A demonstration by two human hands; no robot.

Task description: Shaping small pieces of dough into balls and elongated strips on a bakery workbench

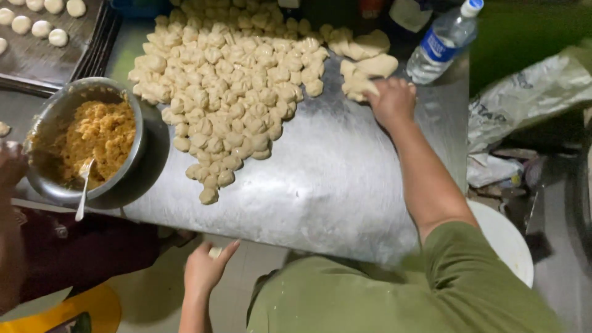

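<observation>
While the right hand (391,98) reaches across the steel table (333,185) to the far dough lump (361,83), its fingers curl down onto the lump's edge, looks like a pinching grip. Left hand (206,268) hangs below the table edge, fingers loosely closed round a small dough piece (215,252), kept clear of the pile (228,80) of cut bits in the middle. Off to the left, a metal bowl (58,111) of orange filling (102,132) with a spoon (83,191) sits close to another person's arm (11,185). Tray (49,55) of shaped rounds top left, water bottle (444,40) top right.
</observation>
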